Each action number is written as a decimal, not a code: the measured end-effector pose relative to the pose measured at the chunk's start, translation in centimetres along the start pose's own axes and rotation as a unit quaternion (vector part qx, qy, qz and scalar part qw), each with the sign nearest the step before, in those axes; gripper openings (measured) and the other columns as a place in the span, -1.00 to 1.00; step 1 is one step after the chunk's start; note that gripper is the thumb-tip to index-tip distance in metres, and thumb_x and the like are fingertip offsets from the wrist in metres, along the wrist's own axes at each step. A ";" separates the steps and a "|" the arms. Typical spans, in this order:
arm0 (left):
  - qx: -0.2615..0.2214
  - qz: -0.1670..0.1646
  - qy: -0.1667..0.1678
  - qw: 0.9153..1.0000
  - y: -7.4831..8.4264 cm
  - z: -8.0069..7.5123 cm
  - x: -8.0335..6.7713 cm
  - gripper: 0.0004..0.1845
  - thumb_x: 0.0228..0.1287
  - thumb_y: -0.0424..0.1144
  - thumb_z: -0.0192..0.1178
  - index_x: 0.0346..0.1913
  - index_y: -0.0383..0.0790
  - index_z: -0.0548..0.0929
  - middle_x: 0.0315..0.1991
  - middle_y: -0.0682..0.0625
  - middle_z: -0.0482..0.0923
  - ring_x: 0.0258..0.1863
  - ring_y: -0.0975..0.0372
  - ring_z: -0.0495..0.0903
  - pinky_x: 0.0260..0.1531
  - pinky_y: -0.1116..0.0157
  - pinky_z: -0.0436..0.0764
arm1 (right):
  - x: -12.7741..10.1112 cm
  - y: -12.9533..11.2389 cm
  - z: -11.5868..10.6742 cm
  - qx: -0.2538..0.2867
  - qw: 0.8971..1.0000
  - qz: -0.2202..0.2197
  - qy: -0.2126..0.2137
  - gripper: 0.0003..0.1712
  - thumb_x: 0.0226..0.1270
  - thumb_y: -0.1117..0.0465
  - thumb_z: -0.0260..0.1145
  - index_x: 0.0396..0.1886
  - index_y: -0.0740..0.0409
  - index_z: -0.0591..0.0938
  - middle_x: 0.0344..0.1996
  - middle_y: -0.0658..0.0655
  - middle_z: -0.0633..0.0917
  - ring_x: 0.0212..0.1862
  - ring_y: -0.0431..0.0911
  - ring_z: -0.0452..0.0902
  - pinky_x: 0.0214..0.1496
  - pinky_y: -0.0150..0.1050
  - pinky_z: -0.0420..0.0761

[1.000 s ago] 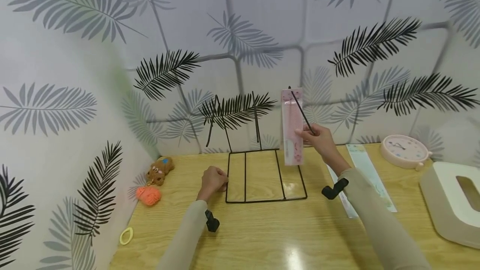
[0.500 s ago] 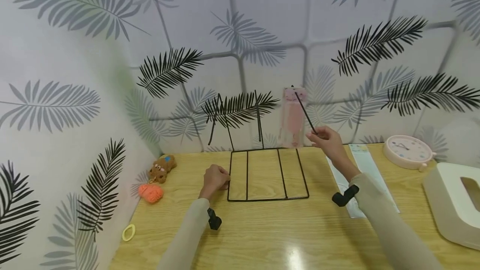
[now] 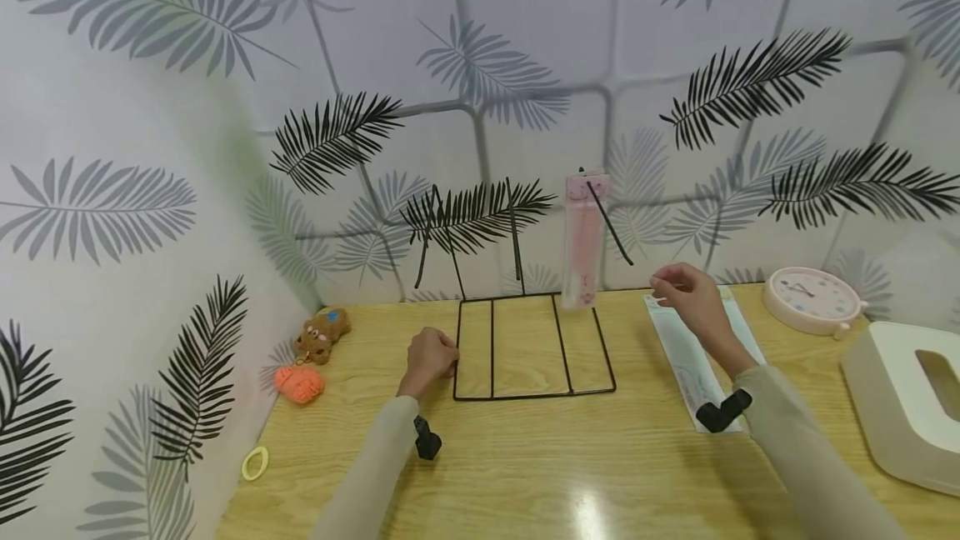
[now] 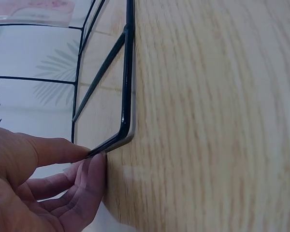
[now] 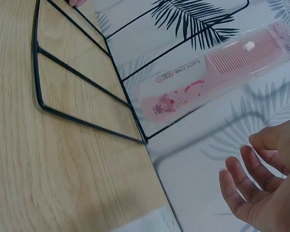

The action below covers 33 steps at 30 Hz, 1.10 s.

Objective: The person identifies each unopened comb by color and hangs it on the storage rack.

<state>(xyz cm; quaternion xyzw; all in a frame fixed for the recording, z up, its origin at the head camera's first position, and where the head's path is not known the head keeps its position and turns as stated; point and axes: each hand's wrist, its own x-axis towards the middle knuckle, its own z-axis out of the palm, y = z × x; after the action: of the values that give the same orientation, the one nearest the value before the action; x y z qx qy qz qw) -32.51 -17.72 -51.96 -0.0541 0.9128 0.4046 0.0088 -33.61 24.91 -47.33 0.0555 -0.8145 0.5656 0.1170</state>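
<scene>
A black wire rack (image 3: pixel 531 396) stands on the table with prongs jutting out from its upper part. My left hand (image 3: pixel 431 359) pinches the left side of its base between thumb and fingers; the left wrist view shows that grip up close. From the rack's right prong hangs a pink plastic comb (image 5: pixel 244 55) in a clear packet, its lower end hanging free above the base. My right hand (image 3: pixel 693 298) is to the right of the comb, apart from it, with loosely bent fingers and nothing in them.
Two pale printed packets (image 3: pixel 693 365) lie right of the rack, under my right forearm. Beyond them are a pink clock (image 3: pixel 813 300) and a white box (image 3: pixel 900 407). A brown bear toy (image 3: pixel 321 337), orange yarn (image 3: pixel 298 384) and a yellow ring (image 3: pixel 255 463) lie at left.
My right hand has let go of the comb packet and moved right and slightly down, away from the prong. The comb now hangs by itself. My left hand stays on the rack.
</scene>
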 end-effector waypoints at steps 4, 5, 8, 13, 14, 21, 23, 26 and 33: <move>0.003 0.014 -0.001 1.000 0.3 0.1 -0.3 -0.88 0.31 -0.48 0.28 -0.32 -0.39 0.81 -0.49 -0.17 0.77 -0.66 0.19 0.71 -0.49 0.21 0.77 | -0.7 0.2 -0.8 -0.051 0.999 -0.012 0.008 -0.65 0.60 0.18 0.26 0.07 0.44 0.62 -0.15 0.26 0.74 -0.27 -0.45 0.60 -0.22 -0.51 0.67; 0.003 0.016 -0.002 1.000 0.4 0.2 -0.3 -0.87 0.32 -0.48 0.28 -0.33 -0.39 0.82 -0.50 -0.16 0.77 -0.66 0.19 0.71 -0.47 0.20 0.77 | -0.9 0.3 -0.9 -0.061 0.998 -0.015 0.006 -0.66 0.60 0.18 0.26 0.07 0.43 0.63 -0.12 0.34 0.73 -0.28 -0.46 0.59 -0.22 -0.51 0.67; 0.010 0.028 -0.001 1.000 0.6 0.3 -0.5 -0.85 0.32 -0.48 0.28 -0.37 -0.39 0.82 -0.55 -0.16 0.76 -0.67 0.15 0.72 -0.45 0.18 0.78 | -1.2 0.8 -1.3 -0.085 0.996 -0.014 -0.011 -0.67 0.59 0.19 0.27 0.07 0.42 0.63 -0.05 0.44 0.70 -0.26 -0.44 0.58 -0.23 -0.51 0.65; 0.013 0.029 -0.003 0.999 0.7 0.5 -0.2 -0.86 0.31 -0.48 0.30 -0.39 -0.39 0.81 -0.61 -0.13 0.73 -0.70 0.18 0.68 -0.44 0.18 0.77 | -1.6 2.0 -1.7 -0.150 0.988 0.000 -0.035 -0.71 0.52 0.25 0.32 0.00 0.46 0.62 -0.07 0.47 0.71 -0.11 0.10 0.71 -0.18 -0.31 0.64; 0.010 0.026 -0.005 1.000 0.7 0.6 -0.1 -0.87 0.31 -0.48 0.30 -0.37 -0.39 0.81 -0.60 -0.13 0.73 -0.71 0.19 0.68 -0.44 0.18 0.77 | -1.8 2.3 -1.8 -0.164 0.986 0.008 -0.042 -0.70 0.51 0.25 0.33 -0.01 0.47 0.61 -0.07 0.49 0.70 -0.07 0.24 0.69 -0.16 -0.22 0.66; 0.005 0.018 -0.010 1.000 0.9 0.7 0.2 -0.91 0.33 -0.44 0.33 -0.28 -0.39 0.82 -0.53 -0.13 0.76 -0.69 0.22 0.68 -0.47 0.21 0.76 | -2.6 3.6 -2.6 -0.271 0.947 0.107 -0.137 -0.39 0.46 0.14 0.37 0.17 0.59 0.43 0.13 0.67 0.53 0.05 0.47 0.57 -0.07 0.19 0.64; 0.005 0.018 -0.012 1.000 1.0 0.7 0.2 -0.90 0.34 -0.44 0.33 -0.27 -0.39 0.82 -0.53 -0.13 0.76 -0.67 0.20 0.69 -0.47 0.20 0.76 | -2.8 3.9 -2.5 -0.303 0.932 0.129 -0.153 -0.26 0.41 0.07 0.43 0.20 0.63 0.39 0.12 0.70 0.50 0.03 0.48 0.55 -0.07 0.22 0.62; 0.003 0.013 -0.014 1.000 1.0 0.8 0.2 -0.90 0.34 -0.44 0.32 -0.28 -0.39 0.82 -0.52 -0.13 0.76 -0.66 0.20 0.70 -0.45 0.19 0.77 | -3.1 4.0 -2.2 -0.340 0.913 0.154 -0.163 -0.07 0.31 -0.03 0.52 0.22 0.70 0.34 0.06 0.75 0.44 0.01 0.55 0.49 -0.10 0.28 0.59; 0.000 0.005 -0.010 1.000 0.8 0.8 0.4 -0.91 0.33 -0.44 0.32 -0.26 -0.38 0.82 -0.46 -0.16 0.78 -0.66 0.21 0.70 -0.47 0.20 0.77 | -3.3 3.4 -1.3 -0.340 0.911 0.176 -0.151 -0.16 0.19 -0.02 0.61 -0.02 0.69 0.46 -0.26 0.54 0.57 -0.26 0.32 0.58 -0.28 0.11 0.63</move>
<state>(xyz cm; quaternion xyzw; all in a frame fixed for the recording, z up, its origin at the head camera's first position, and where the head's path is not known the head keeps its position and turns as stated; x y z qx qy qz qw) -33.00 -16.63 -51.91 -0.0455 0.9130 0.4051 0.0159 -31.02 27.20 -50.83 -0.0470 -0.9620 0.2509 -0.0975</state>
